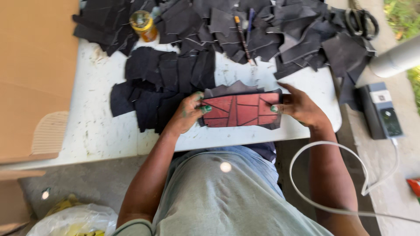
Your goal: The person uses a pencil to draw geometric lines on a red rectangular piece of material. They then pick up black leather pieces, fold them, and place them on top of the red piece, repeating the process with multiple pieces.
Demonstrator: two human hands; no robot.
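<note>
While the red panel lies lengthwise across the counter, left hand and right hand pinch its opposite short ends, fingers curled.

One red panel; one jar; two pens; one power bank; dark cloth pieces beyond counting.

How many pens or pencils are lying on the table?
2: a brown pencil and a blue pen beside it, both on the black pieces at the table's far edge. More could be hidden underneath.
</note>
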